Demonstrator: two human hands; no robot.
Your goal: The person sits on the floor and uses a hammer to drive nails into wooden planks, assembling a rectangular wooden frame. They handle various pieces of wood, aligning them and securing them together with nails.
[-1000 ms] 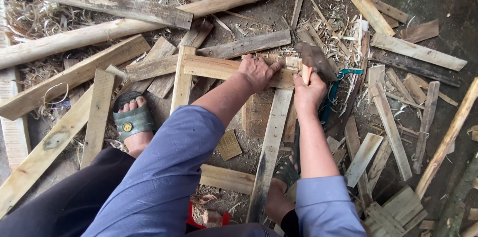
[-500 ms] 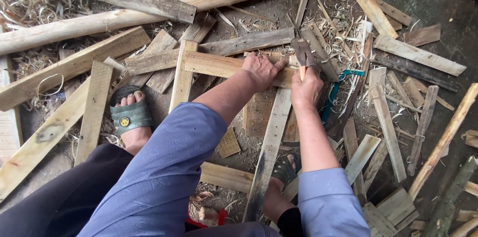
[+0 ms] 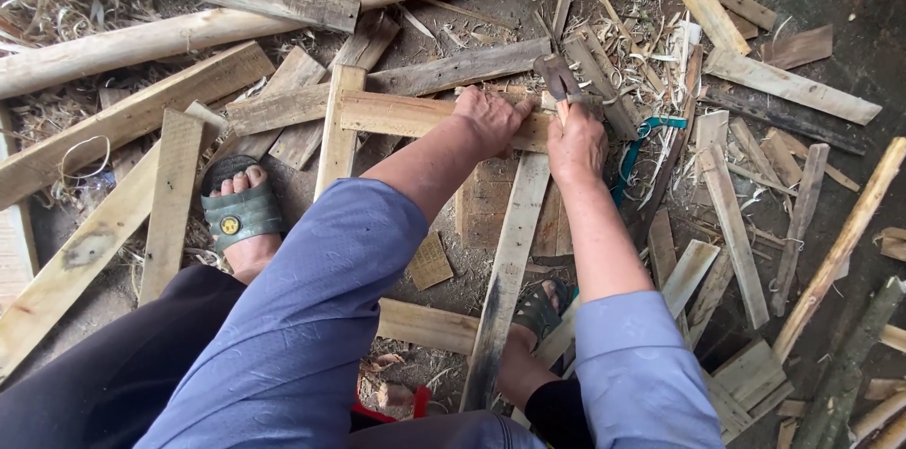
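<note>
Two hands work at one wood joint: the left hand (image 3: 491, 118) presses the plank (image 3: 406, 114) flat, the right hand (image 3: 576, 142) grips a hammer (image 3: 559, 81), mid-nailing.

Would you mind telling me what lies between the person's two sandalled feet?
In the head view, a long pale plank runs down between the left foot and the right foot, with a small square wood offcut on the ground beside it.
</note>
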